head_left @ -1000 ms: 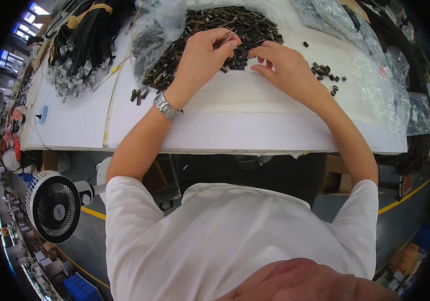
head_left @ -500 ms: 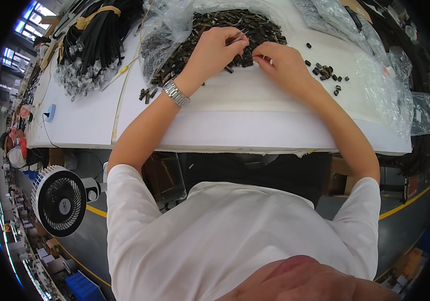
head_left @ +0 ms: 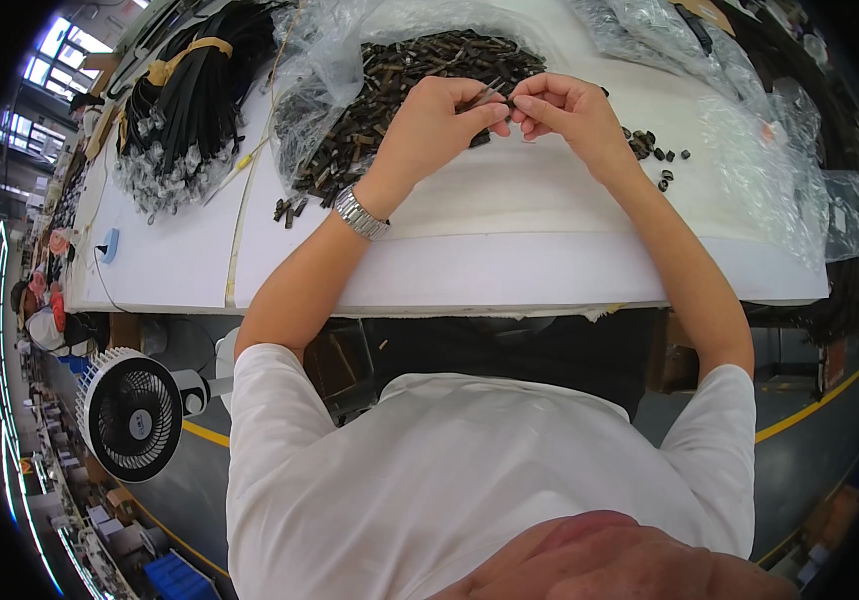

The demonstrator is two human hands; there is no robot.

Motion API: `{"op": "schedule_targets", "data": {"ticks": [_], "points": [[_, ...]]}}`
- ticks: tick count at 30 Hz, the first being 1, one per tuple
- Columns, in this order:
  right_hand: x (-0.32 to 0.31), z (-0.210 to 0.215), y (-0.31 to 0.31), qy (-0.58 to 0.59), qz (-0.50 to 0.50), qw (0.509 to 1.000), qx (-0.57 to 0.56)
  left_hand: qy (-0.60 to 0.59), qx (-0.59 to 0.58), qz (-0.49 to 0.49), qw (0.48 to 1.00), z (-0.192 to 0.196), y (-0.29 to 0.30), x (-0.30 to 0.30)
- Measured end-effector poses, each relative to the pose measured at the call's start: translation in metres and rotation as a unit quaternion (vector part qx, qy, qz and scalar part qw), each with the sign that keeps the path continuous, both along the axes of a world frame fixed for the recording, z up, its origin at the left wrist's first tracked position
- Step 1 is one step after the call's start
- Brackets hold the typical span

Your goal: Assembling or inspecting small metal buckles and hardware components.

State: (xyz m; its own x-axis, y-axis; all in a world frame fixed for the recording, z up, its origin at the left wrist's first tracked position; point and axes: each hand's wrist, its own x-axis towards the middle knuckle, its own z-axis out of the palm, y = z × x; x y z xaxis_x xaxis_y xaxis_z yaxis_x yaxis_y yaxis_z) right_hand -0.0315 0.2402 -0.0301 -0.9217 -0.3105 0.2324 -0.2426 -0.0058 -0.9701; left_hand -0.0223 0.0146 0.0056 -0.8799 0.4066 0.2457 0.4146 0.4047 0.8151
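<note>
the two hands meet over the table (head_left: pixel 509 262), just at the near edge of the pile of dark pieces (head_left: pixel 434 60). the left grip (head_left: pixel 434 125) is closed around a slim metal tool (head_left: pixel 490 92), which slants out past the thumb and forefinger and reaches toward the other hand. the right grip (head_left: pixel 574 112) is drawn together, thumb against forefinger, pinching a small dark piece (head_left: pixel 511 102) at the very tips; the fingers cover most of it, so its shape cannot be made out. that piece sits in the narrow gap between the hands, right beside the end of the tool, though whether the two touch is too small to tell. most of the pile spreads behind and to the left of the left grip, with clear plastic (head_left: pixel 311 105) bunched along its left side. a few loose pieces (head_left: pixel 290 211) lie nearer the person, left of the watch (head_left: pixel 362 215) on the left wrist. a small cluster of dark pieces (head_left: pixel 639 145) lies just right of the right wrist, and more plastic wrap (head_left: pixel 739 150) spreads beyond it. farther left rests a tied bundle of black straps (head_left: pixel 211 75).
</note>
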Motion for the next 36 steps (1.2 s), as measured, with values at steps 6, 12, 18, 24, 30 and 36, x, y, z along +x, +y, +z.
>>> {"op": "schedule_targets", "data": {"ticks": [6,12,18,24,30,36], "points": [[0.001,0.009,0.000,0.040,0.020,0.999,0.027,-0.172,0.130,-0.056,0.975,0.001,-0.018,-0.009],[0.008,0.010,-0.004,0.070,0.034,0.996,0.054,-0.262,0.130,-0.117,0.949,-0.005,-0.024,-0.017],[0.009,0.014,-0.003,0.084,0.054,0.993,0.060,-0.310,0.143,-0.142,0.929,-0.006,-0.023,-0.018],[0.007,0.011,-0.001,0.021,-0.001,0.999,0.033,-0.199,0.154,-0.061,0.966,0.002,-0.014,-0.004],[0.011,0.006,-0.006,-0.167,0.088,0.976,-0.111,-0.065,0.124,-0.003,0.990,0.000,-0.008,0.003],[0.004,-0.007,-0.004,-0.263,0.190,0.916,-0.236,-0.052,0.125,-0.004,0.991,0.002,-0.007,0.006]]}}
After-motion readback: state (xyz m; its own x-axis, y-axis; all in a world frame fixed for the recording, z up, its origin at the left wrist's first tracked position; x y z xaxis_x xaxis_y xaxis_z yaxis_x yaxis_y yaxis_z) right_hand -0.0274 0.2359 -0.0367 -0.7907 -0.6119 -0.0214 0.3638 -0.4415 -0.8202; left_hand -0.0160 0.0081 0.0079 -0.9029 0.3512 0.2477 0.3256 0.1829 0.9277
